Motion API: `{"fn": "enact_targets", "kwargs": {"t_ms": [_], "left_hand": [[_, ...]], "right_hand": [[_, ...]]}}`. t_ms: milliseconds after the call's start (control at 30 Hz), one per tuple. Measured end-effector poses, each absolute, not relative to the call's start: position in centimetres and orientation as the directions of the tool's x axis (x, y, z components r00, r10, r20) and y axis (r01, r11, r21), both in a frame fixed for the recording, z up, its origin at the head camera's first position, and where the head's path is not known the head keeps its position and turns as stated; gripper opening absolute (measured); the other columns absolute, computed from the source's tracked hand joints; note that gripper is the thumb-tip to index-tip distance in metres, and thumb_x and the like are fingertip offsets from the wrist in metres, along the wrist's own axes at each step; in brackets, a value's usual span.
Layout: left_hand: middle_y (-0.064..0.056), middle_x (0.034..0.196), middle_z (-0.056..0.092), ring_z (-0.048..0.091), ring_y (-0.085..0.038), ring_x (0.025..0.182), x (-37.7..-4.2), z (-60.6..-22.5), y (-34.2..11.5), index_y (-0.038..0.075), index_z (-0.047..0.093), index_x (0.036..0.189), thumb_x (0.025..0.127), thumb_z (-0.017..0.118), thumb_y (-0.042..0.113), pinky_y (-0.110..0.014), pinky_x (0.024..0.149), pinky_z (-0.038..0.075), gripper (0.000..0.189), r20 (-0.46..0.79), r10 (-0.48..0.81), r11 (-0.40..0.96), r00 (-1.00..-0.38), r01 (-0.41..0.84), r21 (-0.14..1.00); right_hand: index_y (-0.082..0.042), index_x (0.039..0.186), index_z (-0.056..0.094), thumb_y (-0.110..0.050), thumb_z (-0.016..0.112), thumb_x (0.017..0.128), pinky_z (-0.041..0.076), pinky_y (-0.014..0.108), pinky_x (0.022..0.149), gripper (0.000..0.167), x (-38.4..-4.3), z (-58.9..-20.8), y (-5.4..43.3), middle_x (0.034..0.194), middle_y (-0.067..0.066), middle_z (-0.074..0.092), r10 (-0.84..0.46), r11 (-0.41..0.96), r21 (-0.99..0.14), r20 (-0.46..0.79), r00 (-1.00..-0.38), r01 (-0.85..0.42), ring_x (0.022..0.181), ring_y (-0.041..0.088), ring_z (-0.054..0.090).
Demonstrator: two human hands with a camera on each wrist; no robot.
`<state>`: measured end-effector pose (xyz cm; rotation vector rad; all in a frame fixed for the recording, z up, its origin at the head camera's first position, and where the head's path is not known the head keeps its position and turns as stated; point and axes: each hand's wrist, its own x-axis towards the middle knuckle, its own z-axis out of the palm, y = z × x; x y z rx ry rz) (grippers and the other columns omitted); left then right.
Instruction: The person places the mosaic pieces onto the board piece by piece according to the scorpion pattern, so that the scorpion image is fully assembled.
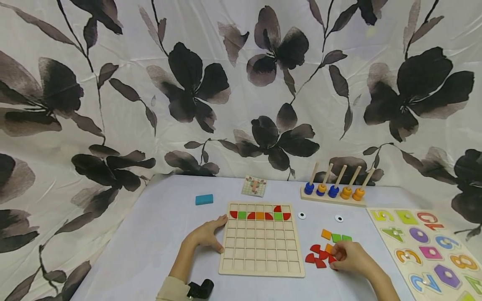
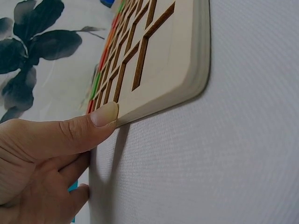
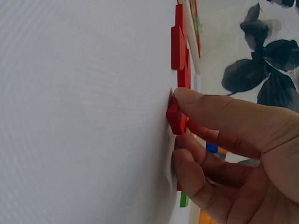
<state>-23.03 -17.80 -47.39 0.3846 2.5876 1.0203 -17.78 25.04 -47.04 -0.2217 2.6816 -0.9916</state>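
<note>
A pale wooden grid board lies on the table; red, green and orange pieces fill cells in its top rows. My left hand rests against the board's left edge. In the left wrist view the thumb touches the rim near a corner. Right of the board, my right hand pinches a red quarter-circle piece between thumb and fingers, low at the table. Several loose red quarter-circle pieces lie beside it. An orange square is partly hidden by the fingers.
Green squares and another orange square lie above the red pieces. Behind are a pattern card, a blue block, two eye discs and a peg stand. A number puzzle board lies at right.
</note>
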Motion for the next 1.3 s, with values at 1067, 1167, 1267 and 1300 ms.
{"fn": "enact_targets", "kwargs": {"t_ms": [1067, 1167, 1267, 1300], "left_hand": [[-0.016, 0.151, 0.029, 0.024, -0.036, 0.139, -23.2, -47.5, -17.8, -0.002, 0.038, 0.141, 0.053, 0.085, 0.0, -0.052, 0.112, 0.021, 0.1, -0.212, 0.352, 0.718, -0.912, 0.117, 0.687], [-0.016, 0.151, 0.029, 0.024, -0.035, 0.14, -23.1, -47.5, -17.8, -0.002, 0.038, 0.141, 0.053, 0.085, 0.0, -0.051, 0.112, 0.021, 0.1, -0.212, 0.352, 0.716, -0.912, 0.116, 0.689], [-0.016, 0.151, 0.029, 0.024, -0.035, 0.14, -23.1, -47.5, -17.8, -0.002, 0.038, 0.141, 0.053, 0.085, 0.0, -0.051, 0.112, 0.022, 0.1, -0.212, 0.352, 0.716, -0.911, 0.116, 0.689], [-0.016, 0.151, 0.029, 0.024, -0.035, 0.14, -23.1, -47.5, -17.8, -0.002, 0.038, 0.141, 0.053, 0.085, 0.001, -0.051, 0.112, 0.022, 0.1, -0.213, 0.352, 0.715, -0.911, 0.115, 0.689]], "right_hand": [[-0.001, 0.076, 0.062, 0.003, 0.074, 0.067, 0.042, 0.021, 0.052, 0.015, -17.2, -46.5, 26.4, 0.066, 0.001, 0.053, -0.357, 0.693, -0.717, -0.256, -0.898, -0.071, 0.062, 0.016, 0.049], [-0.001, 0.076, 0.065, -0.001, 0.073, 0.071, 0.042, 0.02, 0.051, 0.009, -17.6, -46.3, 26.8, 0.065, 0.001, 0.055, -0.416, 0.67, -0.736, -0.264, -0.87, -0.096, 0.06, 0.013, 0.049], [0.002, 0.083, 0.069, -0.005, 0.072, 0.077, 0.043, 0.02, 0.054, 0.01, -18.4, -45.7, 26.7, 0.072, 0.003, 0.061, -0.475, 0.628, -0.765, -0.233, -0.849, -0.141, 0.062, 0.009, 0.05], [0.004, 0.087, 0.069, -0.005, 0.071, 0.079, 0.045, 0.02, 0.055, 0.013, -18.8, -45.5, 26.5, 0.075, 0.005, 0.063, -0.492, 0.61, -0.776, -0.213, -0.844, -0.16, 0.063, 0.008, 0.051]]}}
